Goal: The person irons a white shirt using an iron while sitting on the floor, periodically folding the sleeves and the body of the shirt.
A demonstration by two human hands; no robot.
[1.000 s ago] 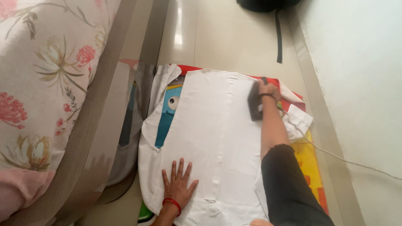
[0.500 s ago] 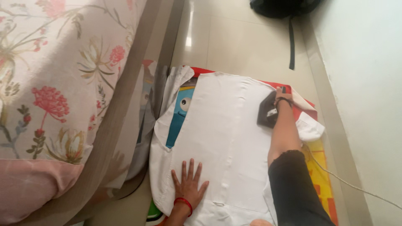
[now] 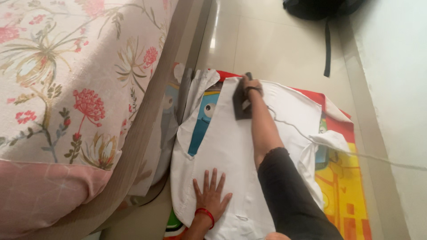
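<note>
Head view: iron (image 3: 241, 103) now farther left

I'm looking down into what I take for a bedroom in a home: a bed with a pale floral-printed cotton sheet (image 3: 66, 80) and a pink underlayer fills my left side, above a glossy cream tiled floor (image 3: 275, 49) that runs to a plain light wall (image 3: 396, 66). A bright cartoon-printed play mat (image 3: 347, 178) lies on the tiles with a white cotton garment (image 3: 231, 146) spread over it, and a black bag with a dangling strap (image 3: 327, 26) sits at the far edge.
</note>
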